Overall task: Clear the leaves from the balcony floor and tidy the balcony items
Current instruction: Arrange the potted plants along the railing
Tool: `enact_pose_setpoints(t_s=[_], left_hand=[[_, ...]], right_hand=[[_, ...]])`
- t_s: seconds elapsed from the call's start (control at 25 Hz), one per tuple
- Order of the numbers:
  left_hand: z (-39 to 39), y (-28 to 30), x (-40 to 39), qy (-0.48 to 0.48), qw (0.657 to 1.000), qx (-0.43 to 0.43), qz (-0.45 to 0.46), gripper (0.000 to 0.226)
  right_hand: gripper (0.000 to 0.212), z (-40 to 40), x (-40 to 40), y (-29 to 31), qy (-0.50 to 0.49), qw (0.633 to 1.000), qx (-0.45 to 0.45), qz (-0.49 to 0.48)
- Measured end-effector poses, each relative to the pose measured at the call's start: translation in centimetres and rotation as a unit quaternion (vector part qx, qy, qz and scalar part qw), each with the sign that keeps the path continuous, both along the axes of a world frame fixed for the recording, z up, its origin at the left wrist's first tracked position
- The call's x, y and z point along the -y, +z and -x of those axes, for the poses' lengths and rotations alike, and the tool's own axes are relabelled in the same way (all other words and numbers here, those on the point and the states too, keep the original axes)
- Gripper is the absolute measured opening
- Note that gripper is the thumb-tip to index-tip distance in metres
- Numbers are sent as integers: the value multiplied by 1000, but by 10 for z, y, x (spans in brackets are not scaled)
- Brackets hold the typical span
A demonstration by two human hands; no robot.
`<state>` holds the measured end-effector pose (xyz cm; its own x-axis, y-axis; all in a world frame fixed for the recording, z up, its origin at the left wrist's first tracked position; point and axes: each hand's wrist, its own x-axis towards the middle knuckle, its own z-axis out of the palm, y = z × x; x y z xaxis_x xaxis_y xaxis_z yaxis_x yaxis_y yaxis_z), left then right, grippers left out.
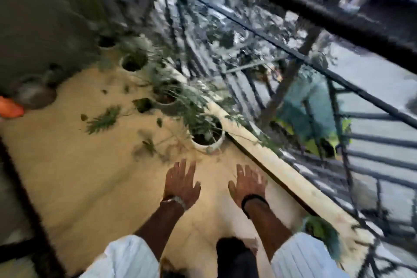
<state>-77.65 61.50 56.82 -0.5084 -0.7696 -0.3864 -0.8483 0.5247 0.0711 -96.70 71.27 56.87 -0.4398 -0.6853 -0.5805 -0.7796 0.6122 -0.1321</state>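
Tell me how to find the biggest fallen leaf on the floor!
Start at the railing and its row of pots. Left of them, on the tan floor, lies a long feathery leaf sprig. The other leaves are small single bits.

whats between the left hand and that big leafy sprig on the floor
In the head view, mostly bare floor, plus a small clump of leaves about midway between the open left hand and the sprig. Blur hides finer bits.
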Motion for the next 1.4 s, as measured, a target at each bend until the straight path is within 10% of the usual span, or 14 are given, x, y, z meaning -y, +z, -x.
enact_pose_setpoints(t_s=[0.52,1.4], left_hand=[[-415,73,53,309,950,-24,31,74],[-603,83,332,406,913,-9,-20,79]], right_hand=[[71,-332,149,90,275,960,-50,34],[71,-534,517,83,410,910,-38,48]])
